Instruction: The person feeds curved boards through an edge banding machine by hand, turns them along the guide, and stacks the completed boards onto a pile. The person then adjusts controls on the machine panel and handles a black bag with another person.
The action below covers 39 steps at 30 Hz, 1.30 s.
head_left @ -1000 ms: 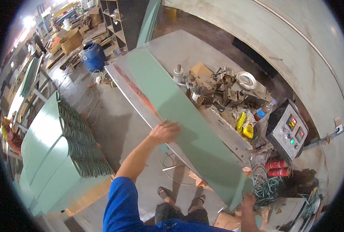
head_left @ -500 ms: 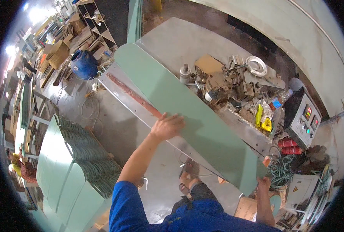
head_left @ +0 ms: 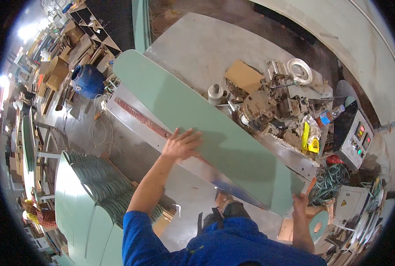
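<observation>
A long pale-green board with a rounded far-left end lies slantwise over a metal machine bed. My left hand rests flat on the board near its left edge, fingers stretched out and a little apart. At the near right end, my right hand grips the board's edge, its thumb side showing and some fingers hidden. A reddish-brown strip runs along the bed beside the board and passes partly beneath it.
A stack of bent green panels stands at left. Beyond the board sit greasy machine parts, a bottle and a control box. A green roll and tangled strips lie at right; a blue barrel stands far left.
The board has slid slightly toward the far left over the bed, with both hands still on it. The whole view has also shifted and turned a little.
</observation>
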### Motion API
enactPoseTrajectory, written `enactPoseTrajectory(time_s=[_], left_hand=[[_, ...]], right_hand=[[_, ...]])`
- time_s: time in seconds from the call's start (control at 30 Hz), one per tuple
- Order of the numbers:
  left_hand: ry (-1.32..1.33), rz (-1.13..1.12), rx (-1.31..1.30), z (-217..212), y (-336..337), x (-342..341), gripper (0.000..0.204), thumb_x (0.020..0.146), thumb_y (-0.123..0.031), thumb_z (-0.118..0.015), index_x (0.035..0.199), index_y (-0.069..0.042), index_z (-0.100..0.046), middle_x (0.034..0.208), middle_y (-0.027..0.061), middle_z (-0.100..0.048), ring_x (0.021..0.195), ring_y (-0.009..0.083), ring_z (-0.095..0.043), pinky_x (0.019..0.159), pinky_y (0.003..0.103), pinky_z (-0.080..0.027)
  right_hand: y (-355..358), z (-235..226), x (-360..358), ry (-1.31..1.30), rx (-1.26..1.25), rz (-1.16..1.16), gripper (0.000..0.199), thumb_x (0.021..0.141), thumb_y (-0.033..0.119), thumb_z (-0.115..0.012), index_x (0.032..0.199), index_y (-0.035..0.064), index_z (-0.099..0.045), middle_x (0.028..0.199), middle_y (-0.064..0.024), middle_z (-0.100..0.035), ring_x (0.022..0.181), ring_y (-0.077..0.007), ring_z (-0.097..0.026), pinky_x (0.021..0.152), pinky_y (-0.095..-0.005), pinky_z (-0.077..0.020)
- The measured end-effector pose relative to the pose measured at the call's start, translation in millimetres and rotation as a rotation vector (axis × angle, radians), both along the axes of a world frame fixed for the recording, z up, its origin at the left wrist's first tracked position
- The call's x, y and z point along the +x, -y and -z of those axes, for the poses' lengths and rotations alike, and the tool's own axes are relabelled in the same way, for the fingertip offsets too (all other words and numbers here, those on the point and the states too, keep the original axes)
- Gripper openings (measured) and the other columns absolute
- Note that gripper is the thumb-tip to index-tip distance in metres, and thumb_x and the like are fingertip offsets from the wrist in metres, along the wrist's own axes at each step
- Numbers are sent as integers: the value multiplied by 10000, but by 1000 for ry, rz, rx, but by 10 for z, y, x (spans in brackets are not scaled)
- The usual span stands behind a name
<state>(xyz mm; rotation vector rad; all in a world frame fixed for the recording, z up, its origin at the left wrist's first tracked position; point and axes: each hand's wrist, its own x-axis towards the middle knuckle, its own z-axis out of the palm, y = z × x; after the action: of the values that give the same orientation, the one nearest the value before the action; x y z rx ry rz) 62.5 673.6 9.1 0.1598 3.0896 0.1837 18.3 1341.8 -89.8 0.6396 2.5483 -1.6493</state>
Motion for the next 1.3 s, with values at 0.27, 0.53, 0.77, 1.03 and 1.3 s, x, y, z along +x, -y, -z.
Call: enactPoseTrajectory(time_s=[0.27, 0.53, 0.77, 1.03, 1.3], left_hand=[[29, -20, -12, -44, 542, -81, 653, 788, -564, -629, 1373, -298, -515, 1497, -86, -412, 1391, 172, -378, 1167, 519, -269], [28, -5, 28, -19, 1117, -166, 691, 756, -552, -665, 1387, -326, -498, 1499, -105, -406, 1392, 163, -374, 1170, 519, -265], [-76, 56, 105, -46, 1656, -277, 620, 726, -424, -730, 1302, -268, -566, 1451, -71, -468, 1351, 186, -431, 1123, 579, -309], [-94, 66, 173, -10, 2191, -451, 611, 716, -394, -749, 1289, -269, -580, 1414, -45, -515, 1340, 194, -449, 1109, 603, -310], [-144, 84, 131, -27, 2668, -617, 566, 720, -396, -751, 1243, -219, -625, 1400, -22, -534, 1321, 216, -474, 1099, 587, -323]], right_hand=[[700, -140, -72, 222, 181, 16, 276, 819, 87, -715, 1006, 71, -512, 849, -34, -551, 651, -137, -535, 450, -292, -402], [1244, -159, 25, 153, 268, -9, 294, 793, 75, -730, 975, 85, -500, 836, -21, -529, 676, -136, -530, 505, -282, -426], [1821, -116, 62, 68, 287, 57, 309, 756, 69, -748, 981, 43, -538, 853, -24, -554, 697, -122, -532, 557, -275, -423], [2568, -354, 64, 157, 209, 101, 353, 753, 55, -742, 1031, 19, -528, 902, -58, -570, 747, -148, -553, 603, -266, -447], [3093, -339, -11, 193, 67, 159, 362, 766, 49, -731, 1051, 8, -512, 923, -76, -580, 799, -178, -588, 590, -314, -492]])
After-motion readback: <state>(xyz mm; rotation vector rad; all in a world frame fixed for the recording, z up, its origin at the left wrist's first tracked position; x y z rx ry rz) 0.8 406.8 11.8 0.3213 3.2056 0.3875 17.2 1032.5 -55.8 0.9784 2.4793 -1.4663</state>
